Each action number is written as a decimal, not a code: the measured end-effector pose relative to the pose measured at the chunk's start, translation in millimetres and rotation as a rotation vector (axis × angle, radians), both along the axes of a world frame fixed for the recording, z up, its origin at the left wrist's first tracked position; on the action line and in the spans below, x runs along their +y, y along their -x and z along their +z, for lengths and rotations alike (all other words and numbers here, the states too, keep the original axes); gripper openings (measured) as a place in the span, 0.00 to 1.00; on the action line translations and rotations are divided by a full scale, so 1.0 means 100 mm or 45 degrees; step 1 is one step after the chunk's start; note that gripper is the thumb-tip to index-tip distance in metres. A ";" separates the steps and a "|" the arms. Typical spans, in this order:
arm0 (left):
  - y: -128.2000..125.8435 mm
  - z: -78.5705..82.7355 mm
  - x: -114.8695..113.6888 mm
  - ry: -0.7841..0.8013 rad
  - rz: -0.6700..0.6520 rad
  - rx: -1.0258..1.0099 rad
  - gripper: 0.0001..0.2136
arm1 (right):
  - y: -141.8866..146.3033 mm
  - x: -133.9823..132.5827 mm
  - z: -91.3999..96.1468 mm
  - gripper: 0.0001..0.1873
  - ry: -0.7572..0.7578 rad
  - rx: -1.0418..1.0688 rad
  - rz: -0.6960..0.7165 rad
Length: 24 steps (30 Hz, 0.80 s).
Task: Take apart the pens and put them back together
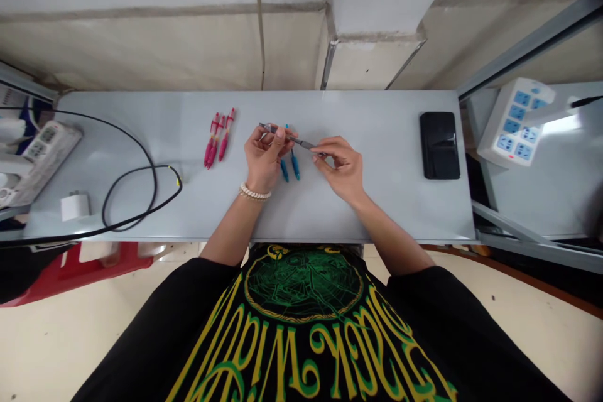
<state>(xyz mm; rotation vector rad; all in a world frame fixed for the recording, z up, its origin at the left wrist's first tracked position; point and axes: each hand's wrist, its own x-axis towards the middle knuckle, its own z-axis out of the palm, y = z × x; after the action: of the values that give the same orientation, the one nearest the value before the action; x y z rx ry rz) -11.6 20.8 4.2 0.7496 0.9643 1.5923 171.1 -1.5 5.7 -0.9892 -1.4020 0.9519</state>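
Note:
Both my hands work over the middle of a pale grey table point(372, 119), holding a slim grey metal pen-shaped tool point(291, 139) between them. My left hand point(267, 157) grips it near the far end with fingers and thumb. My right hand point(340, 166) pinches its other end between fingertips and thumb. Just below the tool lie several blue pens point(289, 164), partly hidden by my hands. Left of my left hand, several pink pens point(215, 141) lie side by side, not touching my hands. A beaded bracelet point(255, 192) circles my left wrist.
A black phone-like case point(440, 145) lies at the table's right end. On the left are a white charger point(74, 206), a looped black cable point(151, 191) and a power strip point(42, 160). Another power strip point(517, 122) sits beyond the right edge.

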 end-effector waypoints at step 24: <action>0.00 -0.03 0.01 0.020 -0.020 0.056 0.27 | -0.01 -0.02 0.06 0.22 0.075 -0.023 -0.016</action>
<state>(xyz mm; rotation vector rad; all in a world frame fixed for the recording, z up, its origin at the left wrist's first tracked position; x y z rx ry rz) -11.8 22.1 1.4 0.7823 0.9994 1.5589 171.9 -3.9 12.2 -1.0518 -1.3881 0.9821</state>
